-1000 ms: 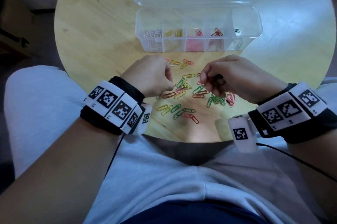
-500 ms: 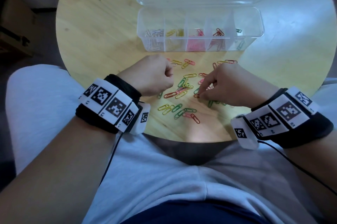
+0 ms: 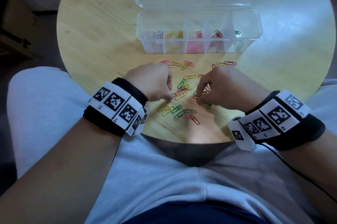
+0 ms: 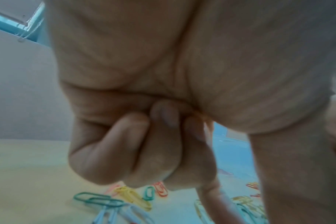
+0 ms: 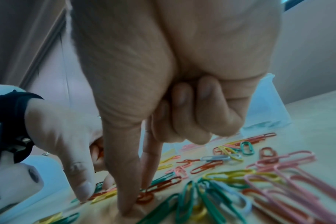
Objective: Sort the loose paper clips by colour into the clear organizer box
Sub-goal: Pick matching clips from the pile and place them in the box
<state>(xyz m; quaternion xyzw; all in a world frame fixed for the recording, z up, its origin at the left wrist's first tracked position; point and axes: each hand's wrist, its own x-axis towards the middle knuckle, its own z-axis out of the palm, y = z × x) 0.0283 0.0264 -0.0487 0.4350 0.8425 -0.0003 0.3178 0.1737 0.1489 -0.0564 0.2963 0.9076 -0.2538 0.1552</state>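
Paper clips [image 3: 184, 92] of coated wire, in green, yellow, pink, red and white, lie scattered in a loose patch on the round, pale wood-grain table [image 3: 102, 41], between our two hands and the clear organizer box [image 3: 199, 31]. We see the box standing beyond the patch, well apart from both hands. It is a rectangular tub of transparent plastic with its hinged lid folded back, and thin partitions divide it into five compartments. From left to right these hold white, yellow, pink, red and green clips.

Our right hand [image 3: 224, 89] has three fingers curled into the palm, while the thumb and forefinger reach down to the tabletop and close on a red clip [image 5: 145, 197] at the near edge of the patch.

Our left hand [image 3: 153, 83] is curled in a fist, thumb tip down among the clips. We cannot tell whether it holds anything.

Both wrists carry black bands with white marker blocks [image 3: 116, 104].
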